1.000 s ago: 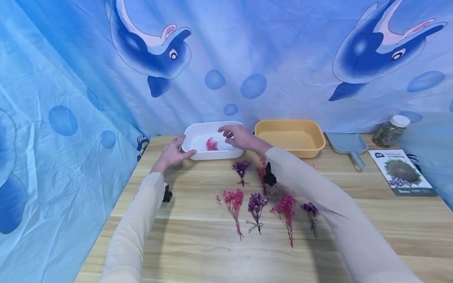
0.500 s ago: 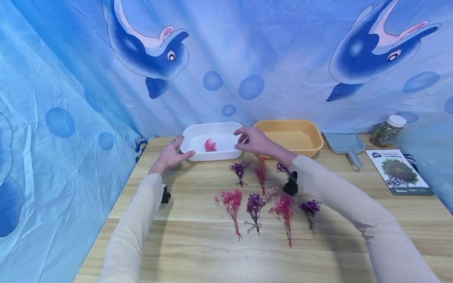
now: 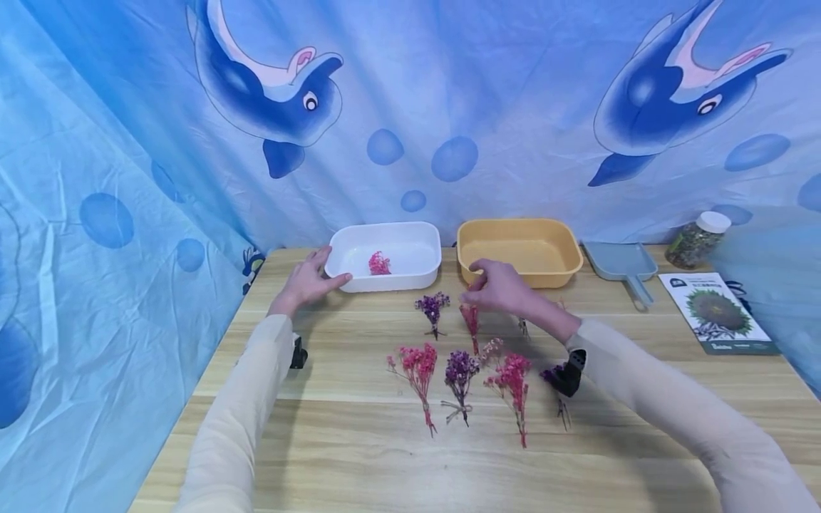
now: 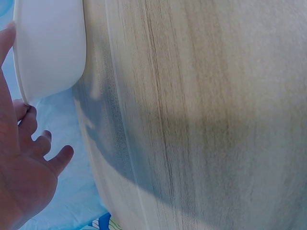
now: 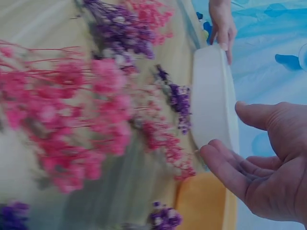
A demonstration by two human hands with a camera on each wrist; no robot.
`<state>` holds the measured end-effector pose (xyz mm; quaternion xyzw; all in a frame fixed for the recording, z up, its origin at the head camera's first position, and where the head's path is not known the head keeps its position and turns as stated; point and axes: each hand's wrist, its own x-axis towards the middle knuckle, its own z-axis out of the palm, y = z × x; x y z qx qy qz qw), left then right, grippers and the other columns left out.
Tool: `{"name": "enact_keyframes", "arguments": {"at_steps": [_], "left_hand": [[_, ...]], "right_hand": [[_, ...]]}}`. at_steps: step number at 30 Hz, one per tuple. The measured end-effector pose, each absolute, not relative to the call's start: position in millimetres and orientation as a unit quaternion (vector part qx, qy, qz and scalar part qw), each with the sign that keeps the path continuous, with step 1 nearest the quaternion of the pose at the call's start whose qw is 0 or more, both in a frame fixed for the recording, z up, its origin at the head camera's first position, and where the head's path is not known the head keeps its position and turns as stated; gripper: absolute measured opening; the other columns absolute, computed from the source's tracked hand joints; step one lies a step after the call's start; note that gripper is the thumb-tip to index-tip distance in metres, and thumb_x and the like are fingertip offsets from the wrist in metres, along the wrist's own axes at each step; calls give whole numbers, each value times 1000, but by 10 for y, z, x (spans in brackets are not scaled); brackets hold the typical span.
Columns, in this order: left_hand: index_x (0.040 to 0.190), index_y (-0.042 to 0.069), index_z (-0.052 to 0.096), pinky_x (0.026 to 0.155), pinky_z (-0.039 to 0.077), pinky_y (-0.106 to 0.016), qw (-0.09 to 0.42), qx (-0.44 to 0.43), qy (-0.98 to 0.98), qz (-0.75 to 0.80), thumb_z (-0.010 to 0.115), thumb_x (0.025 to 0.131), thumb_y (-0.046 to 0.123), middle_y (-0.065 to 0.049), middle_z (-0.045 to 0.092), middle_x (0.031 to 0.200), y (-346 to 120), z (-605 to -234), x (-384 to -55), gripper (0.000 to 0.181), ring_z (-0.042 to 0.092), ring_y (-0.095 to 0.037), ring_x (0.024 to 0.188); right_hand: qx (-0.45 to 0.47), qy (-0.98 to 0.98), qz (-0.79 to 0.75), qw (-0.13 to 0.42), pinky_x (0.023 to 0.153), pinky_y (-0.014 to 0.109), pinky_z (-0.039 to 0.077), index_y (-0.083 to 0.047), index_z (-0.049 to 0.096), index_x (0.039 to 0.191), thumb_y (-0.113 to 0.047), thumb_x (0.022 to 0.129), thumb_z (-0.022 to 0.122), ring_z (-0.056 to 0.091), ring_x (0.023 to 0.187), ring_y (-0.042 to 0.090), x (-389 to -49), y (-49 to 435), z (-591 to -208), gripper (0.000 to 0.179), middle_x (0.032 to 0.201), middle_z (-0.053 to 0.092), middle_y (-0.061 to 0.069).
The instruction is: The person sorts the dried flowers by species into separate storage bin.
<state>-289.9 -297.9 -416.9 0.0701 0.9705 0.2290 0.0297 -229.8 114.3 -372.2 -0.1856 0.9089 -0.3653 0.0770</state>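
My left hand [image 3: 308,283] holds the left front corner of a white plastic tub [image 3: 418,281], its thumb along the front rim and fingers at the left end; the left wrist view shows fingertips at the rim [image 4: 24,93]. Inside the tub lies a pink dried-flower bunch [image 3: 379,263]. My right hand [image 3: 500,287] has nothing in it and hovers at the front of a yellow tub [image 3: 558,278], its loosely bent fingers apart from the thumb in the right wrist view. Just below its fingers lies a red-pink flower bunch [image 3: 470,320], its top partly hidden by the hand.
Several pink and purple bunches, such as a purple one [image 3: 460,370] and a pink one [image 3: 420,367], lie across the wooden table [image 3: 359,456]. At the right back are a grey-blue dustpan [image 3: 621,260], a lidded jar [image 3: 698,242] and a printed packet [image 3: 718,312]. A blue curtain hangs behind.
My right hand has moved from over the white tub rightward and nearer to me, to the front of the yellow tub. The left hand stays at the white tub's corner.
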Motion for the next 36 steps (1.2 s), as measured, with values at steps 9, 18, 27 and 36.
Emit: {"name": "enact_keyframes", "arguments": {"at_steps": [9, 18, 27, 36], "left_hand": [[160, 6, 14, 114, 12, -68, 33, 71, 971, 225, 60, 88, 68, -20, 14, 164, -2978, -4148, -2883, 105, 9, -45, 148], [160, 6, 16, 113, 14, -69, 30, 72, 970, 229, 61, 88, 68, -21, 16, 164, -2979, -4150, -2876, 106, 8, -44, 149], [160, 5, 15, 113, 14, -69, 30, 75, 969, 232, 62, 88, 67, -21, 16, 164, -2995, -4157, -2867, 106, 8, -44, 149], [160, 5, 15, 112, 15, -71, 28, 75, 969, 232, 61, 87, 69, -22, 16, 163, -2991, -4162, -2876, 107, 9, -46, 148]], "right_hand": [[-172, 911, -362, 98, 62, 34, 56, 16, 46, 136, -16, 80, 85, 62, 64, 17, -2158, 1239, -3947, 75, 80, 68, 11], [-156, 920, -341, 113, 80, 44, 58, 14, 44, 136, -18, 75, 89, 67, 81, 26, -2074, 1225, -4096, 82, 96, 70, 20], [-155, 921, -337, 115, 84, 45, 56, 15, 44, 135, -17, 72, 91, 63, 86, 28, -2080, 1169, -4174, 85, 109, 64, 24], [-158, 924, -332, 108, 84, 44, 56, 18, 42, 137, -15, 69, 92, 63, 88, 30, -2110, 1103, -4229, 90, 104, 64, 22]]}}
